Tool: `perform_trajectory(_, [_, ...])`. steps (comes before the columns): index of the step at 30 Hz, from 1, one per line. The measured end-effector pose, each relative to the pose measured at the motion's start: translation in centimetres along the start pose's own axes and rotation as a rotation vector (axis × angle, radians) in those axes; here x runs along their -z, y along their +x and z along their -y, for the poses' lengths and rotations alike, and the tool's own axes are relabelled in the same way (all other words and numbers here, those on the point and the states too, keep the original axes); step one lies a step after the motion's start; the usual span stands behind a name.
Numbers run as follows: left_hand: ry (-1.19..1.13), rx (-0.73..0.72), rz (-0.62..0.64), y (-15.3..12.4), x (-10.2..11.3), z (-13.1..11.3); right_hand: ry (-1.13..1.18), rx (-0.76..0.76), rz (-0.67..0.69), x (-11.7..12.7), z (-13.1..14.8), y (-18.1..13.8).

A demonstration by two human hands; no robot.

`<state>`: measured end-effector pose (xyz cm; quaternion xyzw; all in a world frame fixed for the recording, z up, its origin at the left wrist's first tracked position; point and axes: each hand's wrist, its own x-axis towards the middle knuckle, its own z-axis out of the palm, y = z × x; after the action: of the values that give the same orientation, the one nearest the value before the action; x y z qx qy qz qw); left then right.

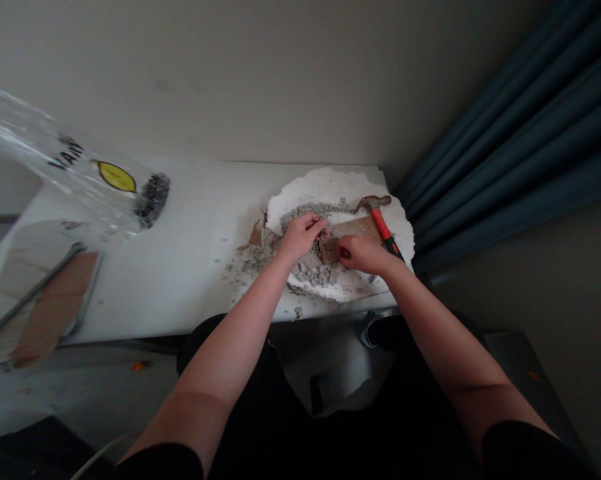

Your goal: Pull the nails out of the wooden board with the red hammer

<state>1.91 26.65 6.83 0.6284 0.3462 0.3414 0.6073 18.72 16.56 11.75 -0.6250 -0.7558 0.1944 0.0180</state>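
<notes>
A white, ragged-edged slab point(325, 180) lies on the table, strewn with grey crumbled rubble point(313, 275). Over its middle, my left hand point(300, 237) has its fingertips pinched together; what sits between them is too small to make out. My right hand point(361, 255) is closed beside a small brown piece point(329, 251), its curled fingers hiding whatever they hold. Behind the right hand is a flat brown board point(355, 230). A claw hammer point(383, 224) with a red and black handle rests on the slab's right side, touched by neither hand.
The white table point(190, 267) carries a clear plastic bag point(85, 170) with dark contents on the left. Brown flat pieces with grey edges point(55, 300) lie at its front left corner. Blue-grey curtains point(520, 127) hang at the right, and a wall point(260, 80) stands behind.
</notes>
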Motion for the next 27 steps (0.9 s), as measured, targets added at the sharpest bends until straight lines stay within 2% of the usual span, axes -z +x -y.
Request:
perform_trajectory(10, [0.021,-0.002,0.008,-0.3,0.2,0.1,0.093,0.0,0.06,0.0,-1.0,0.7])
perform_trajectory(14, [0.023,0.005,0.007,-0.2,0.2,0.1,0.077,-0.001,0.037,-0.2,-1.1,0.6])
perform_trajectory(27, [0.005,0.009,0.012,-0.2,0.2,0.2,0.055,0.006,0.092,0.1,-1.1,0.9])
